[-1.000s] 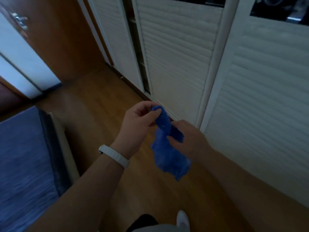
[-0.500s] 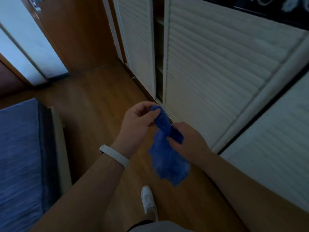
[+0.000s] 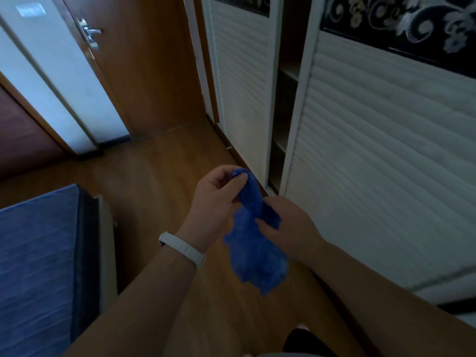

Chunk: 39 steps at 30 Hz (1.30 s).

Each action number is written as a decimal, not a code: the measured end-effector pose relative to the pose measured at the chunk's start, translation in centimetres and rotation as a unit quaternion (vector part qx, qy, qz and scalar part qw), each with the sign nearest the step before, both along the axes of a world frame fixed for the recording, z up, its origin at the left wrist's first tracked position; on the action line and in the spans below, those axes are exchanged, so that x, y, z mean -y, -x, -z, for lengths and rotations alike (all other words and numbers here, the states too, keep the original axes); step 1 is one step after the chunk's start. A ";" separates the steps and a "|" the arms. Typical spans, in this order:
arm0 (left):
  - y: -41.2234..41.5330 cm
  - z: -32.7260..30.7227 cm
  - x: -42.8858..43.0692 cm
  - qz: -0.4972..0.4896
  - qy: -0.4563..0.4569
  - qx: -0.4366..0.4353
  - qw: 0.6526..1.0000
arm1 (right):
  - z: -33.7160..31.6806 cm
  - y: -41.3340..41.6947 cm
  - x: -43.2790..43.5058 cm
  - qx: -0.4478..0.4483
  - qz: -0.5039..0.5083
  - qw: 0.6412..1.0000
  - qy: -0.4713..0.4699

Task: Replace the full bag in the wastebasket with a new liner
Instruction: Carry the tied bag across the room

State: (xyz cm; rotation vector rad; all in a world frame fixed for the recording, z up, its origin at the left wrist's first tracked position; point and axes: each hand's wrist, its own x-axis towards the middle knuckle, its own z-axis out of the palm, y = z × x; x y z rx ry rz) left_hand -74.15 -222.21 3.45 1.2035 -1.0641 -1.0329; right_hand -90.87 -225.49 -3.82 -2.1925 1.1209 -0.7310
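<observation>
A crumpled blue plastic liner (image 3: 253,251) hangs in front of me over the wooden floor. My left hand (image 3: 213,204), with a white band on the wrist, pinches the liner's top end between thumb and fingers. My right hand (image 3: 288,228) grips the liner a little lower, on its right side. The rest of the liner dangles loose below both hands. No wastebasket is in view.
A bed with a blue cover (image 3: 36,266) fills the lower left. White louvred wardrobe doors (image 3: 386,163) run along the right, with a narrow gap (image 3: 283,112) between two of them. A brown door with a metal handle (image 3: 88,32) stands at the far end of the wooden floor (image 3: 154,181).
The view has swung up and leftward, so the door and its handle now show. Both hands keep the same hold on the blue liner. The white shoe has dropped out of view.
</observation>
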 end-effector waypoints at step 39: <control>-40.3 1.7 43.6 -0.206 0.002 -0.060 0.977 | -0.6 -42.7 50.9 -0.028 -0.209 0.977 0.003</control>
